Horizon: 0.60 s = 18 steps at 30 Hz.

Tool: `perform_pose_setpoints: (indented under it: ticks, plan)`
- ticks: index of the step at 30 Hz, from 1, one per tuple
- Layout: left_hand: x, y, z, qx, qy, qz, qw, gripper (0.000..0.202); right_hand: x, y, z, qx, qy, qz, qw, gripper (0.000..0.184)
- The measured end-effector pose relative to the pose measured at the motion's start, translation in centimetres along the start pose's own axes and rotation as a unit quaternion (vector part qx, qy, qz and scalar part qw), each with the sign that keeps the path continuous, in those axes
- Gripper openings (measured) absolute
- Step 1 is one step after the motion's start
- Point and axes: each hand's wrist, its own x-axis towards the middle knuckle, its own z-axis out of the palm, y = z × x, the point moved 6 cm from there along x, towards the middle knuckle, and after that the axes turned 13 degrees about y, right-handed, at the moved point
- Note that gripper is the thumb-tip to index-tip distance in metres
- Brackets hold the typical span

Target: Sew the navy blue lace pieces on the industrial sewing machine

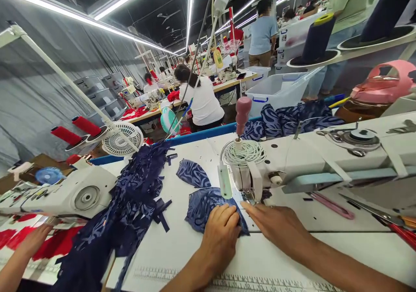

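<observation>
A cup-shaped piece of navy patterned fabric [203,207] lies on the white table of the sewing machine [247,175], its right edge by the presser foot. My left hand [222,229] rests on this piece with bent fingers, holding it against the table. Beside the needle area, my right hand [276,222] has its fingers close together, the fingertips at the fabric's right edge; its underside is hidden. A smaller, leaf-shaped patterned piece [193,173] lies just behind, apart from both hands.
A heap of navy fabric strips [130,201] spills over the table's left side. Scissors [386,218] and a pink thread snipper [334,206] lie right. More patterned fabric [286,121] is behind the machine. At far left, a co-worker's hand [35,238] is on red fabric.
</observation>
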Motion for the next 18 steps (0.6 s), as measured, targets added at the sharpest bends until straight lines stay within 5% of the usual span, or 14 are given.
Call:
perform_pose_setpoints:
  ticks: [6, 14, 18]
  plan:
    - [1.7, -0.8, -0.7, -0.043, 0.027, -0.003, 0.999, 0.017, 1.6, 0.7, 2.4, -0.061, -0.011, -0.032, 0.998, 0.032]
    - [2.1, -1.2, -0.1, -0.048, -0.032, -0.023, 0.998, 0.019, -1.6, 1.8, -1.3, -0.071, 0.031, -0.066, 0.995, 0.054]
    - [2.6, -1.3, 0.2, -0.041, -0.038, -0.043, 0.998, 0.028, -1.6, 0.3, -0.7, 0.009, 0.015, -0.097, 0.995, 0.066]
